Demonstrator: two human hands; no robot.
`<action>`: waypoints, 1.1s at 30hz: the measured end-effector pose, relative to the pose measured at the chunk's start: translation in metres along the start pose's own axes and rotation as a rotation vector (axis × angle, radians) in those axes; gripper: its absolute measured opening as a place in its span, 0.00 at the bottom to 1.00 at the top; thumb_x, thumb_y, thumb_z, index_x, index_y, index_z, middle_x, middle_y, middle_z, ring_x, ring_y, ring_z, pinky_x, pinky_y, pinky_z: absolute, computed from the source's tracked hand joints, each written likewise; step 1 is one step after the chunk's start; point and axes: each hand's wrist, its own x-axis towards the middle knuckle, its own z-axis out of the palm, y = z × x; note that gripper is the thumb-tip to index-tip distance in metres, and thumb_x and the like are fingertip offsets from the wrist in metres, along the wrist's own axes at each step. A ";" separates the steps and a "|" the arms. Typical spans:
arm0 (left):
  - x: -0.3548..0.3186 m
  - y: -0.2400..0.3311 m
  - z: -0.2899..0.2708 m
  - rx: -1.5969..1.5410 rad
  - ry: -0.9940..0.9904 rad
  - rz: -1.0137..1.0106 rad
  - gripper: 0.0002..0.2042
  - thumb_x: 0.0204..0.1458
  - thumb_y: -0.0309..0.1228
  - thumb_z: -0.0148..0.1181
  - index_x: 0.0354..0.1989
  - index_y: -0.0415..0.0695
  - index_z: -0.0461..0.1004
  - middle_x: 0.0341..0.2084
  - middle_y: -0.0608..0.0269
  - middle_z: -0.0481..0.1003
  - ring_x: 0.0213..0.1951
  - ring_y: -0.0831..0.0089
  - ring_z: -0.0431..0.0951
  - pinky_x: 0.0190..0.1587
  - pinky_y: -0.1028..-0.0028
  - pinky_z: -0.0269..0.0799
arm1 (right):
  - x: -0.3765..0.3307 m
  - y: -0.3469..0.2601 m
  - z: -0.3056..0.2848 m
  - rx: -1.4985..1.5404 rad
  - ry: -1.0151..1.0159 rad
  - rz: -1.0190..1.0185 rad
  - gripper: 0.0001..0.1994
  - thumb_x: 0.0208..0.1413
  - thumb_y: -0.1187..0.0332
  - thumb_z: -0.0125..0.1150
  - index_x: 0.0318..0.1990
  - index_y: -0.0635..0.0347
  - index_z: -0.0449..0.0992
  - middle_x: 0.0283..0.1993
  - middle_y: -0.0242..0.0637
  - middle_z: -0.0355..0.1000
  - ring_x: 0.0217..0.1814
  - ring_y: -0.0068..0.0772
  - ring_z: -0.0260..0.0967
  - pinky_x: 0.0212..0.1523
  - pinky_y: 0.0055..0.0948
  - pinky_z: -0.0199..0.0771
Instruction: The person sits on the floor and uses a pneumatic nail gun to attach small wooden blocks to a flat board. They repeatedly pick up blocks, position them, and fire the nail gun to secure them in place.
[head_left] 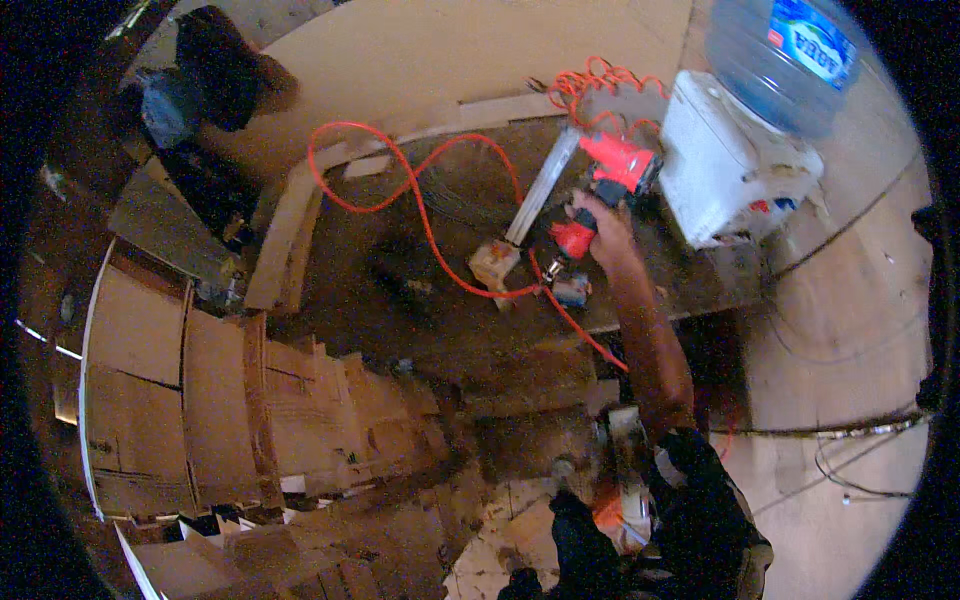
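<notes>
My right hand (602, 222) is wrapped round the black grip of a red and black air nail gun (618, 165), over a dark work surface (380, 270). A metal fitting shows at the gun's lower end. Beside the gun slants a long silver metal bar (545, 185); whether it belongs to the gun I cannot tell. An orange air hose (430, 235) loops across the surface and passes just below the fitting; whether they are joined is unclear. Near the bar's lower end lies a pale yellowish block (495, 262). A small blue-grey item (571, 290) sits below the gun. My left hand is out of view.
A white container (735, 160) stands right of the gun, with a large clear blue water bottle (790, 70) on it. Orange hose coils (600, 85) lie behind. Brown panels and compartments (220, 400) fill the lower left. Dark bundles (215, 70) sit at far left.
</notes>
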 end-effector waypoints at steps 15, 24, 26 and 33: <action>-0.094 -0.258 0.042 0.356 -0.239 0.542 0.17 0.50 0.33 0.60 0.47 0.39 0.72 0.36 0.53 0.77 0.35 0.66 0.77 0.38 0.68 0.73 | -0.370 -0.284 0.005 -0.340 0.274 -0.232 0.15 0.48 0.73 0.62 0.43 0.59 0.66 0.32 0.32 0.67 0.30 0.26 0.67 0.33 0.29 0.71; -0.135 -0.066 0.062 -0.649 -0.691 0.566 0.17 0.52 0.31 0.57 0.50 0.38 0.69 0.42 0.56 0.76 0.43 0.68 0.76 0.45 0.72 0.71 | -0.618 -0.354 0.025 -0.658 0.387 -0.192 0.15 0.44 0.74 0.63 0.39 0.61 0.66 0.29 0.33 0.66 0.27 0.28 0.66 0.29 0.29 0.69; -0.154 -0.017 0.077 -1.070 -0.903 0.257 0.16 0.53 0.30 0.55 0.50 0.40 0.69 0.41 0.59 0.76 0.41 0.70 0.77 0.42 0.73 0.72 | -0.660 -0.357 0.023 -0.643 0.519 -0.179 0.14 0.43 0.74 0.63 0.37 0.60 0.66 0.27 0.31 0.66 0.25 0.27 0.66 0.26 0.28 0.68; -0.151 0.033 0.062 -0.356 -1.053 0.501 0.06 0.47 0.29 0.57 0.30 0.42 0.78 0.21 0.65 0.76 0.24 0.77 0.75 0.26 0.74 0.71 | -0.765 -0.347 -0.004 -1.223 0.739 0.057 0.07 0.43 0.76 0.60 0.24 0.56 0.67 0.19 0.25 0.63 0.18 0.18 0.59 0.17 0.22 0.59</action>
